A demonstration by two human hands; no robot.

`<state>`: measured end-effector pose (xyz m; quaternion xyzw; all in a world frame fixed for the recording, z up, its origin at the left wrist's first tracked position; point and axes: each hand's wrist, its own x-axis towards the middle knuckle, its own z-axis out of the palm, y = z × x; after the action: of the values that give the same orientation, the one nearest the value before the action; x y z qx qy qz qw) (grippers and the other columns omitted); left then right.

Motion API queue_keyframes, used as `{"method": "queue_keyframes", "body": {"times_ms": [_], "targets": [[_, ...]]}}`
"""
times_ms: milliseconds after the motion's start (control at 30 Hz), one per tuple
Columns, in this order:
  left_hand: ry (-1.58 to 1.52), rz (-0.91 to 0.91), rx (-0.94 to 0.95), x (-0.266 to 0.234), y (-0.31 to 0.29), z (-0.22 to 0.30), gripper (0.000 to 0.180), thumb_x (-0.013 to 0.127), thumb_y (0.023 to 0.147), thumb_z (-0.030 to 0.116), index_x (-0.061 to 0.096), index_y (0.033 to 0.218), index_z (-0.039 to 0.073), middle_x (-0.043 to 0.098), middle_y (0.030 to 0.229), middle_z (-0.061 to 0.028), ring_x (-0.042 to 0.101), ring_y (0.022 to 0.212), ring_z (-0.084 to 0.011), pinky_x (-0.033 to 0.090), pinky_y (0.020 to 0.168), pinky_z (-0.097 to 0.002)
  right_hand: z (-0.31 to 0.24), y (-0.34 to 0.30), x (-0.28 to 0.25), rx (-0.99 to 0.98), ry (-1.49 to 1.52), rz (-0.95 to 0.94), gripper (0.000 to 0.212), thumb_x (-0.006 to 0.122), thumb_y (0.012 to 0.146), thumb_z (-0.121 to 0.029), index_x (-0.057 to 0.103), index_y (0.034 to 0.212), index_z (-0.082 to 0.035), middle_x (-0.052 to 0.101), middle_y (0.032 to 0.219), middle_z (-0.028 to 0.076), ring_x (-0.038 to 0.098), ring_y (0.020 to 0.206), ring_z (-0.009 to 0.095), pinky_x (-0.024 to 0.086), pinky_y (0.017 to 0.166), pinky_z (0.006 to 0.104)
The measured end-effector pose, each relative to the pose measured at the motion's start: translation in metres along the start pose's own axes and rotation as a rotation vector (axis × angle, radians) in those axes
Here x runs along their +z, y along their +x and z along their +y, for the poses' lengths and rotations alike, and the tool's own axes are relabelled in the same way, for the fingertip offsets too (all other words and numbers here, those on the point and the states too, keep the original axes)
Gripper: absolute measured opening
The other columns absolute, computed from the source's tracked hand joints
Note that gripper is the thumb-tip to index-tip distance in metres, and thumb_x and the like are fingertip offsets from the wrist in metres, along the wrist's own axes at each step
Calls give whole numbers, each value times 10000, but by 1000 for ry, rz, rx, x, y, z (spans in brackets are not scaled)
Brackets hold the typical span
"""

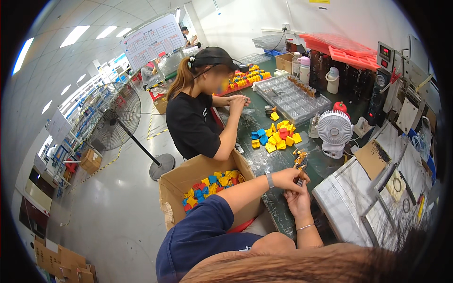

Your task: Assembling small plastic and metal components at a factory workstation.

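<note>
In front of me, over the dark green workbench, my left hand, with a watch at the wrist, is closed in a pinch on a small brown and metallic part. My right hand, with a bracelet at the wrist, meets it from below, its fingers closed at the same part. The part's exact kind is too small to tell. Just beyond my fingers lies a small heap of brown-gold metal parts. Farther off sits a pile of yellow, blue and red plastic pieces.
A cardboard box of coloured plastic pieces stands left of my arm. A white desk fan is right of the pile. Beyond are a clear compartment tray and a co-worker, hands together. A floor fan stands left.
</note>
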<state>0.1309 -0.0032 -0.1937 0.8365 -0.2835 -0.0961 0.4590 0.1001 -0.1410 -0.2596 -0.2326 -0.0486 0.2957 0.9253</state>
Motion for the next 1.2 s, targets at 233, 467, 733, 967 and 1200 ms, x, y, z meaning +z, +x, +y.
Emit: {"method": "queue_keyframes", "body": {"times_ms": [233, 467, 733, 967, 1200], "targets": [[-132, 40, -147, -3, 0, 7, 396, 748, 767, 321, 657, 1007, 20, 652, 830, -48, 577, 748, -93, 479, 694, -255, 6, 1, -3, -114, -111, 76, 441, 293, 997, -475, 460, 1204, -124, 523, 832, 6, 500, 682, 117, 425, 604, 260], [-314, 186, -138, -1, 4, -1, 261, 753, 787, 220, 640, 898, 12, 636, 787, -7, 562, 698, -63, 475, 648, -232, 14, 9, -14, -279, -461, 186, 482, 256, 1002, -457, 469, 1196, -72, 563, 863, 43, 526, 721, 131, 449, 667, 273], [-69, 137, -173, 5, 7, 3, 281, 613, 898, 281, 607, 917, 1, 631, 775, -44, 580, 738, -104, 486, 669, -270, 23, 5, -11, -410, -811, 304, 346, 454, 962, -154, 396, 1263, 7, 555, 975, 58, 535, 808, 107, 468, 710, 251], [73, 64, 5, 8, 6, -8, 299, 493, 956, 263, 536, 1041, -20, 617, 1003, -148, 594, 925, -258, 464, 836, -334, 6, 6, -7, -222, -1, 148, 285, 419, 978, -252, 524, 1174, -74, 585, 1140, 52, 590, 967, 184, 488, 799, 317], [-368, 84, -53, 10, 8, -3, 359, 467, 971, 243, 461, 1244, 11, 566, 1165, -110, 513, 1114, -201, 409, 954, -343, 7, 11, -20, -250, -119, 150, 267, 417, 987, -225, 504, 1186, -68, 569, 1125, 36, 556, 1006, 150, 459, 845, 303]]}}
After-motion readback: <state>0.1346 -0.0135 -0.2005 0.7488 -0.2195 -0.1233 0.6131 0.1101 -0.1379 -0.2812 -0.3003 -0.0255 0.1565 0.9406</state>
